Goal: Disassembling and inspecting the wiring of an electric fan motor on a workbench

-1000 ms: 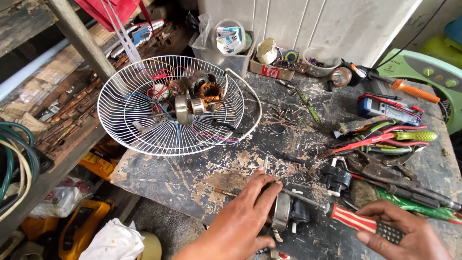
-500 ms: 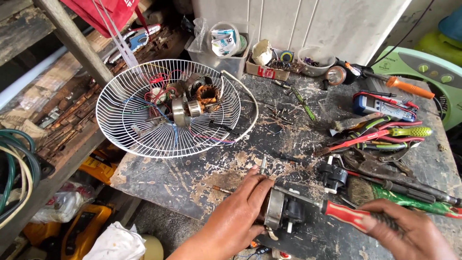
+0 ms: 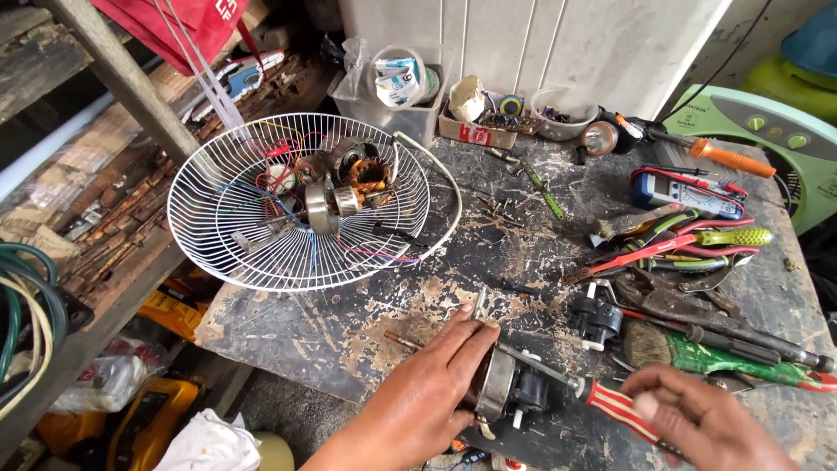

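Gripping the small motor (image 3: 506,392) at the bench's (image 3: 366,331) near edge, the left hand (image 3: 432,384) steadies it while the right hand (image 3: 697,419) clasps a red-striped screwdriver (image 3: 610,406) against it. Other parts lie loose in the wire fan guard (image 3: 305,205); reassembly looks far off.

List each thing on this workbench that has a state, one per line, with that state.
left hand: gripping the small motor
small motor: held on the bench, screwdriver tip against it
right hand: holding the red-striped screwdriver
red-striped screwdriver: lying nearly flat, tip toward the motor
white fan guard: lying dished side up, holding motor parts and wires
clear tub: uncovered
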